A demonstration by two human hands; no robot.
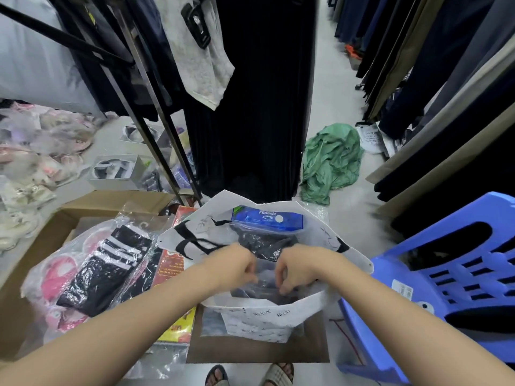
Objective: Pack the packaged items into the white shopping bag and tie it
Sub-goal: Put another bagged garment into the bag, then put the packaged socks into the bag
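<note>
— Where's the white shopping bag (259,319)?

— On the floor at the person's feet, mouth open, standing on a flat brown board (250,353), just beside the blue plastic chair (446,277).

— And the 2 hands?

— Both are down in its mouth. The left hand (237,263) and the right hand (295,270) each have their fingers curled, pinching a clear-wrapped dark package (264,280) that sits inside the bag.

— Anything else in there?

— 1 blue box (267,218) against the far wall (it reads "Phoenix"). The striped black socks (108,263), also wrapped, lie in the cardboard box (39,246) to the left, outside the bag.
</note>
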